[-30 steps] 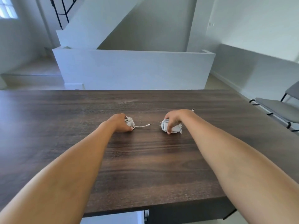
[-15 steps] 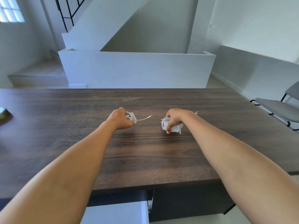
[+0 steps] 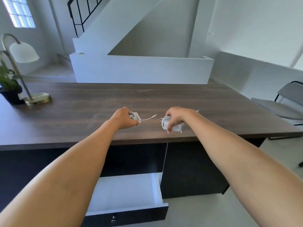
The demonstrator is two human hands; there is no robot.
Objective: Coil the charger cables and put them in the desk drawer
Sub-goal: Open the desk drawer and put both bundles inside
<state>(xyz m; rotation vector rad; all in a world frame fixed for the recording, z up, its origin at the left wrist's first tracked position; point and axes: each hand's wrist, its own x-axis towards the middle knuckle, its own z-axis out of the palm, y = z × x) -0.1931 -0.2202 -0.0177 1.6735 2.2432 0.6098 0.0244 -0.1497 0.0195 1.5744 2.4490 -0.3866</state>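
My left hand point(image 3: 125, 117) is closed around a coiled white cable point(image 3: 135, 116), whose loose plug end sticks out to the right. My right hand point(image 3: 174, 117) grips a white charger brick wrapped in its cable point(image 3: 173, 126). Both bundles are held just above the dark wooden desk top point(image 3: 82, 115), near its front edge. Below, between my forearms, the desk drawer point(image 3: 157, 187) stands pulled out, white inside with a dark front; the part of its inside that I can see holds nothing.
A brass desk lamp point(image 3: 23, 69) with a white shade and a potted plant point(image 3: 9, 89) stand at the desk's far left. A grey chair point(image 3: 283, 104) sits to the right of the desk. A white half wall and staircase lie behind.
Both hands have lifted their cable bundles off the desk and drawn them back toward the front edge. The view has pulled back, so the open drawer, lamp and plant now show.
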